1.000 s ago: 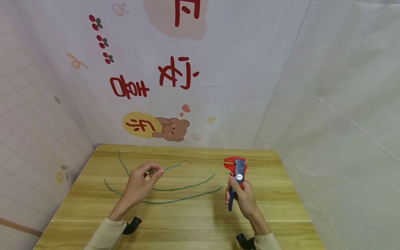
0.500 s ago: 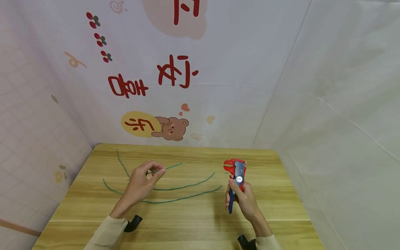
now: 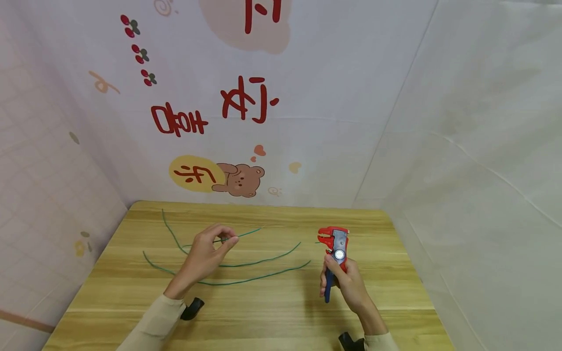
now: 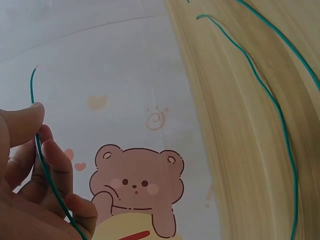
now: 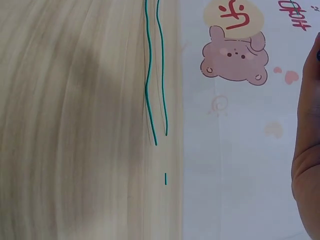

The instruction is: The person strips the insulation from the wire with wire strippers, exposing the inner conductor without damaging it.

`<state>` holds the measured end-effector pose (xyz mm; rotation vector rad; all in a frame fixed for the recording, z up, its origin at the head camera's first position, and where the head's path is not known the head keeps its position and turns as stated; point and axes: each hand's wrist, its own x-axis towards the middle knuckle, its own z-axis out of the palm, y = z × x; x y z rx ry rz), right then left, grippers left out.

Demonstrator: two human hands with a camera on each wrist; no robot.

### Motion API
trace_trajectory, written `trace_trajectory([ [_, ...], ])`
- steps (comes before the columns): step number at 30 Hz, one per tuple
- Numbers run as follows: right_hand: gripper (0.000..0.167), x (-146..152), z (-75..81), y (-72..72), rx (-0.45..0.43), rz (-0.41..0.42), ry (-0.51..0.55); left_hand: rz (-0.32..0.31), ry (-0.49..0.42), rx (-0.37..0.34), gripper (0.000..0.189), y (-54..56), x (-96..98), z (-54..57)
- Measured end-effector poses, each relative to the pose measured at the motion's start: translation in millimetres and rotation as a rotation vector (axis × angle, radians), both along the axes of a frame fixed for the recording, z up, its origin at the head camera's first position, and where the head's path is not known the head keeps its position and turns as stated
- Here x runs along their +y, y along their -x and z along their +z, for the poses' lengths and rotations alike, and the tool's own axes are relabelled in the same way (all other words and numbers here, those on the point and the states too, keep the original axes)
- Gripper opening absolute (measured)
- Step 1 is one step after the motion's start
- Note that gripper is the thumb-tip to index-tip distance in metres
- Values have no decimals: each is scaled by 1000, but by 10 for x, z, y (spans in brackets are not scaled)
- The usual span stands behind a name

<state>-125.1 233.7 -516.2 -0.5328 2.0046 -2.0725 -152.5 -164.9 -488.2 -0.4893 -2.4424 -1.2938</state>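
Note:
My left hand pinches a thin green wire between thumb and fingers, raised over the left half of the table. One end of that wire sticks out to the right, and its tip shows a short bare strand. In the left wrist view the wire runs down across the fingers. On the right, my right hand grips a red and blue wire stripper by its handles, head upward and jaws facing left. The right wrist view shows only part of this hand; the tool is mostly outside it.
Two more green wires, a rear one and a front one, lie curved on the wooden table. A tiny green offcut lies beyond their right ends. A printed cloth wall rises behind the table.
My left hand has moved slightly right with the wire. My right hand, still gripping the wire stripper, has shifted a little right and toward me.

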Motion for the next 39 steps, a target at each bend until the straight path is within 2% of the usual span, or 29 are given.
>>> trace_trajectory([
  [4, 47, 21, -27, 0, -2, -3, -4, -10, 4, 24, 7, 49, 19, -67],
  [11, 49, 63, -71, -25, -34, -29, -38, -27, 17, -4, 9, 106, 27, -150],
  [19, 45, 97, -113, -62, -61, -23, -42, -62, 14, 13, 9, 161, 56, -216],
  [25, 41, 112, -139, -76, -58, -40, -46, -81, 28, -23, 6, 232, 56, -306],
  [32, 41, 125, -185, -103, -89, -66, -63, -62, 60, -58, 8, 332, 8, -457],
  [39, 48, 128, -220, -135, -90, -94, -72, -49, 65, -95, 8, 452, -7, -597],
])
